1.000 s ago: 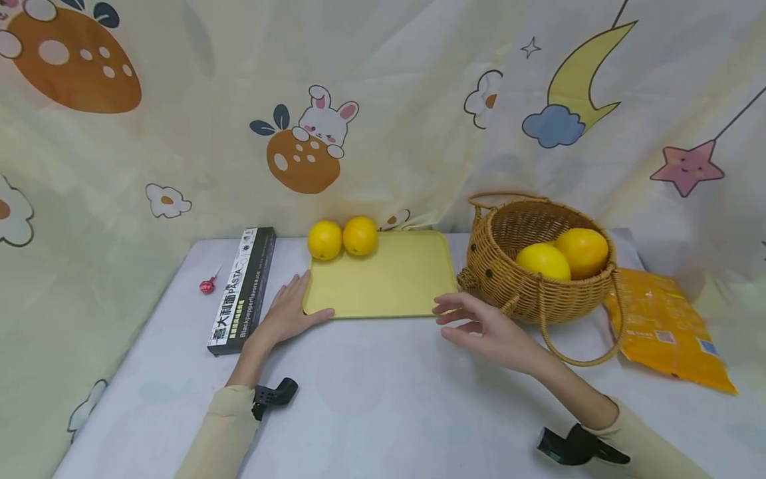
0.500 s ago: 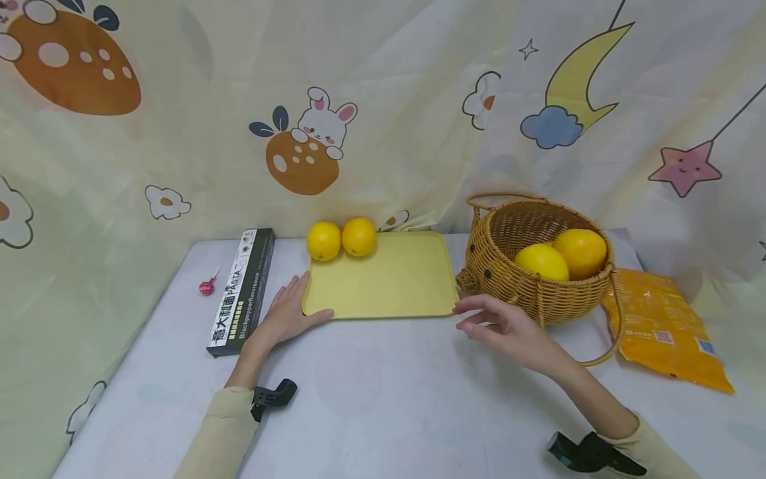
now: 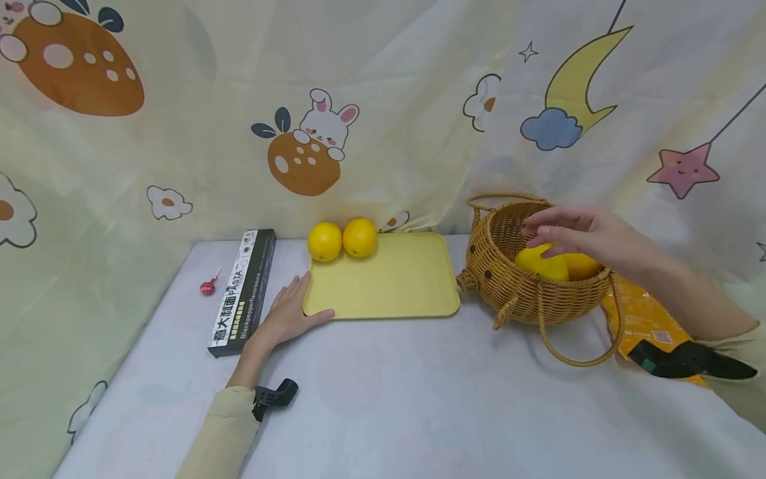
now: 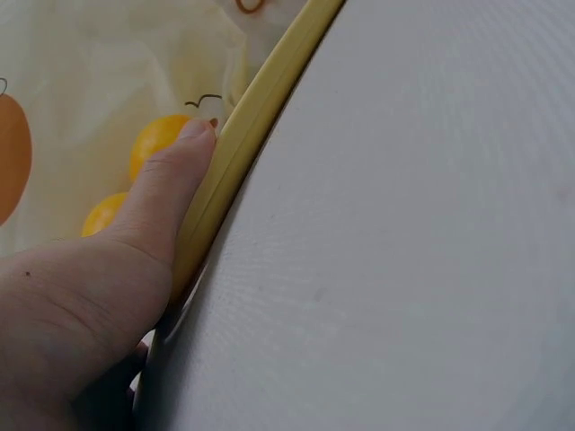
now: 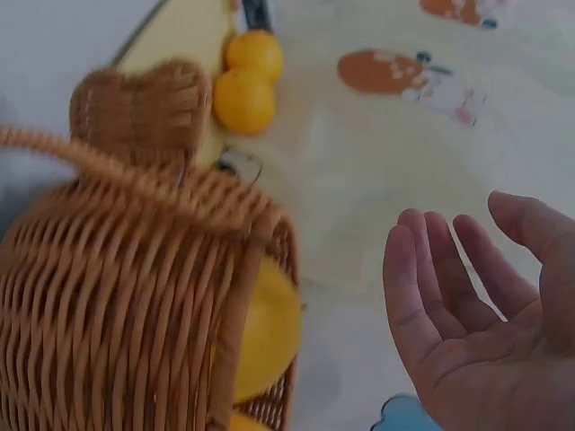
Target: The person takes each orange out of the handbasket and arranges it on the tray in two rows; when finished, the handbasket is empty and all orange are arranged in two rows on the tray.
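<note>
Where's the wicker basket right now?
In the head view, the wicker basket stands on the right, between the yellow tray and the orange packet.

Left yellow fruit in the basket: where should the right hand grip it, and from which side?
The left yellow fruit is probably best taken from above, where the right hand hovers, gripping its rounded upper half; the front wall of the basket and the other fruit crowd its lower part.

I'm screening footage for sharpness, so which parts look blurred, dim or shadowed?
Head view: mostly crisp, pasta box with legible lettering, a soft shadow on the white tablecloth near the right sleeve; left wrist view: dim, darkest beneath the left hand; right wrist view: wicker basket and the two oranges beyond slightly blurred, right hand clearer.
</note>
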Demonstrator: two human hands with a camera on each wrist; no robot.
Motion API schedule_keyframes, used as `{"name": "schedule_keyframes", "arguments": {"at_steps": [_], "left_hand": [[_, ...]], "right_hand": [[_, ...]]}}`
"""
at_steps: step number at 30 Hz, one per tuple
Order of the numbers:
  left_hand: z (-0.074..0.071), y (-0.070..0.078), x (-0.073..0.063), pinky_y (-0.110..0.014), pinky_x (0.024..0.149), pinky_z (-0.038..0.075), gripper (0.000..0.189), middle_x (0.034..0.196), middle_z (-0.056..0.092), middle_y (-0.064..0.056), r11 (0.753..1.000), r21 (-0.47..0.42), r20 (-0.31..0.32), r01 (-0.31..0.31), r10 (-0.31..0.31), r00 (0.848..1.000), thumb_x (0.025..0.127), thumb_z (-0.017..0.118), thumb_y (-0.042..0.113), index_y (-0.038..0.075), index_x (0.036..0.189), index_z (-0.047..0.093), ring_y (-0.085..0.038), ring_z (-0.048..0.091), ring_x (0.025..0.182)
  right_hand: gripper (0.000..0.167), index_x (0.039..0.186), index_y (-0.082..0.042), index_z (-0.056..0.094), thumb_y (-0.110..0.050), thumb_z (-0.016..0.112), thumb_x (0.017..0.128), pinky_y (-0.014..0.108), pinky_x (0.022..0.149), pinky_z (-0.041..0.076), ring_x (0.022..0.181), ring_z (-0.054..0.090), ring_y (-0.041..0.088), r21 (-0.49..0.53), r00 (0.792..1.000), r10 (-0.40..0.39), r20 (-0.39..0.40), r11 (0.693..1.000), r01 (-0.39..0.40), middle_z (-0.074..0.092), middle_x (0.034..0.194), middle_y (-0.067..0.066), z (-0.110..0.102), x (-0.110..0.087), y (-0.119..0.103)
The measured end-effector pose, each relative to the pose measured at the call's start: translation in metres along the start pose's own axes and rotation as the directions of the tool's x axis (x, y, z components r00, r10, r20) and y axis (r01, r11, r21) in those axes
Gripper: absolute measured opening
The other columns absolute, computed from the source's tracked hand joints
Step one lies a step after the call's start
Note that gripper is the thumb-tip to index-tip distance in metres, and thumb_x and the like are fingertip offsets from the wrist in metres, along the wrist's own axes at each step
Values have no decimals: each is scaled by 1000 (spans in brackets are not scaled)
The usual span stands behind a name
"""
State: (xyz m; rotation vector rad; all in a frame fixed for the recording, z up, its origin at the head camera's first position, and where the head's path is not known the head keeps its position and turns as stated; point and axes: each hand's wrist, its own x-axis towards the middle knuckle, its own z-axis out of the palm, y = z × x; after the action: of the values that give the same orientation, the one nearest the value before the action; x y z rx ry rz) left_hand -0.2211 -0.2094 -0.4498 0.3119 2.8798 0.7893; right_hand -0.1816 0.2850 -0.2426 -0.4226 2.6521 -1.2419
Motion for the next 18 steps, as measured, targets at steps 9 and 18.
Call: {"name": "schedule_keyframes", "arguments": {"at_steps": [9,18], "left_hand": [[-1,1,-1,-52,125,1,116,163,8,-19,1000,-1,-6,3,-3,1000,80,62,69,4,156,4,-36,5,152],[1,0,0,-51,125,1,116,164,8,-18,1000,-2,-3,3,-3,1000,80,61,70,5,156,4,-35,5,152]], "right_hand": [[42,135,-15,53,-37,51,100,30,88,57,102,67,12,-147,995,87,51,986,-79,65,123,-6,-23,17,14],[46,136,-13,54,-34,60,95,57,99,48,126,53,35,-436,951,44,305,895,98,58,138,10,-41,35,21]]}}
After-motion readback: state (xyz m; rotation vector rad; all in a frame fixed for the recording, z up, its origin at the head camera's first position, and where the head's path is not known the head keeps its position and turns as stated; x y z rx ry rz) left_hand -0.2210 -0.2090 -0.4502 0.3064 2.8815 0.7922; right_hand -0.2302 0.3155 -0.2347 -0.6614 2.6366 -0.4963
